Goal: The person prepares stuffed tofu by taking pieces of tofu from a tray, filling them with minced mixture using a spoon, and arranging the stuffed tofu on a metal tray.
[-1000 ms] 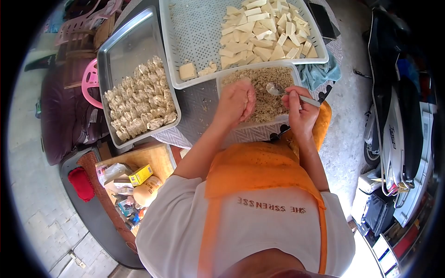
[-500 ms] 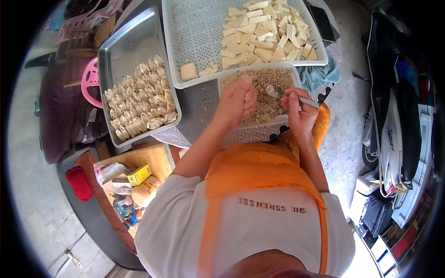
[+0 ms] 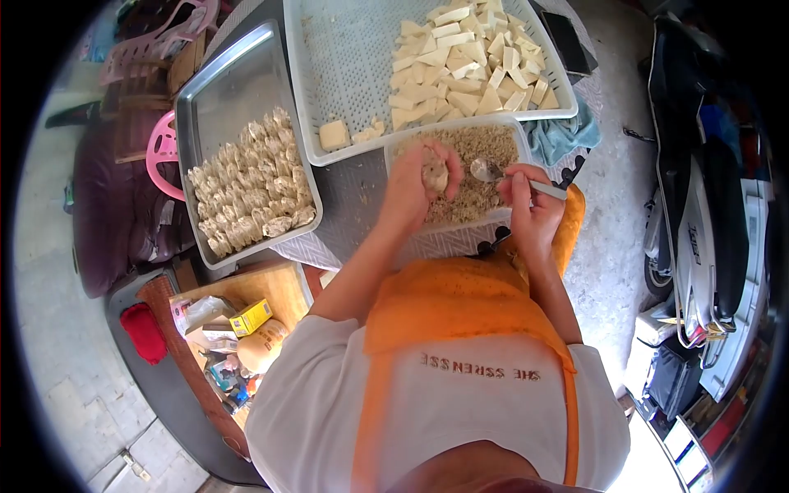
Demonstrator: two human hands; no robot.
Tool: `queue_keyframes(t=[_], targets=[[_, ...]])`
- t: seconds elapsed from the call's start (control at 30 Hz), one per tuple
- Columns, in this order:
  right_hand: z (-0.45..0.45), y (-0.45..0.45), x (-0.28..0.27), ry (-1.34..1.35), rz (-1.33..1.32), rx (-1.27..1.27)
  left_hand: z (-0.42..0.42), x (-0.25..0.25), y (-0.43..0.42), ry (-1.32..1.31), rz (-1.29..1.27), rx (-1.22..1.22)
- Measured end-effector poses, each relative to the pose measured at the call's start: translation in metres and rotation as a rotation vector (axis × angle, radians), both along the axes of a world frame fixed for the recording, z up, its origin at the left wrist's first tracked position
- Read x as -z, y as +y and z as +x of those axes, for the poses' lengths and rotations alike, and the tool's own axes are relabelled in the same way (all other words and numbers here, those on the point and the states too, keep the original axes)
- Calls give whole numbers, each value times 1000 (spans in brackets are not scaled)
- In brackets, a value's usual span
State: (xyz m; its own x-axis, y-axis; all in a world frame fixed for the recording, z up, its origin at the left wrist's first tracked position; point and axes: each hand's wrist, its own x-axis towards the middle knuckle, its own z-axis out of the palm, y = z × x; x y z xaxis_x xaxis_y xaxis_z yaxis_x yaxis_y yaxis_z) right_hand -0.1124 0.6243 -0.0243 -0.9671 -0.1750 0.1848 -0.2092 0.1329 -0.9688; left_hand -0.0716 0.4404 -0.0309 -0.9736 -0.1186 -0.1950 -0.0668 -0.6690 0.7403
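My left hand [image 3: 408, 182] is curled around a stuffed tofu piece [image 3: 436, 174], pale with brownish filling on it, above the left part of the filling tub. My right hand [image 3: 534, 201] grips a metal spoon [image 3: 546, 189] by its handle. The spoon's bowl is over the brown crumbly filling [image 3: 472, 193] in the clear plastic tub [image 3: 523, 135]. Behind the tub, a white perforated tray [image 3: 345, 74] bears a heap of cut tofu wedges [image 3: 468, 62]. One tofu block [image 3: 334, 135] and some broken bits lie in its near left corner.
A metal tray [image 3: 234, 82] on the left holds rows of filled tofu pieces [image 3: 255, 177]. A teal cloth [image 3: 567, 135] lies right of the tub, and a dark phone [image 3: 563, 39] sits beyond it. A pink chair [image 3: 162, 156] stands left; a scooter [image 3: 699, 238] is at the right.
My left hand has turned and opened slightly, so the tofu piece in it now shows. My right hand and the spoon have barely moved.
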Motion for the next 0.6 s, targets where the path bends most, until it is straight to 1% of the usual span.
queue_keyframes(t=[0.07, 0.1, 0.17, 0.23, 0.27, 0.37, 0.47, 0.57, 0.6], targets=[[6, 0, -5, -90, -18, -41, -12, -11, 13, -97, 72, -167], [9, -1, -7, -136, -25, -61, -11, -11, 14, -74, -32, -128], [11, -4, -13, -288, -144, -128, -6, -12, 15, -26, -241, -53], [9, -6, -19, -451, -264, -159, -4, -3, 12, 110, -373, -3], [6, -5, -20, -440, -284, -114, -4, 0, 10, 180, -440, 21], [-6, 2, -24, -379, -308, -24, -4, -12, 16, 191, -385, -14], [-12, 9, -29, -279, -269, -9, 1, -4, 13, 8, -321, 97], [-14, 11, -25, -226, -275, -10, 3, -11, 14, -68, -524, 113], [-15, 11, -24, -217, -264, -8, 3, -7, 10, -54, -483, 131]])
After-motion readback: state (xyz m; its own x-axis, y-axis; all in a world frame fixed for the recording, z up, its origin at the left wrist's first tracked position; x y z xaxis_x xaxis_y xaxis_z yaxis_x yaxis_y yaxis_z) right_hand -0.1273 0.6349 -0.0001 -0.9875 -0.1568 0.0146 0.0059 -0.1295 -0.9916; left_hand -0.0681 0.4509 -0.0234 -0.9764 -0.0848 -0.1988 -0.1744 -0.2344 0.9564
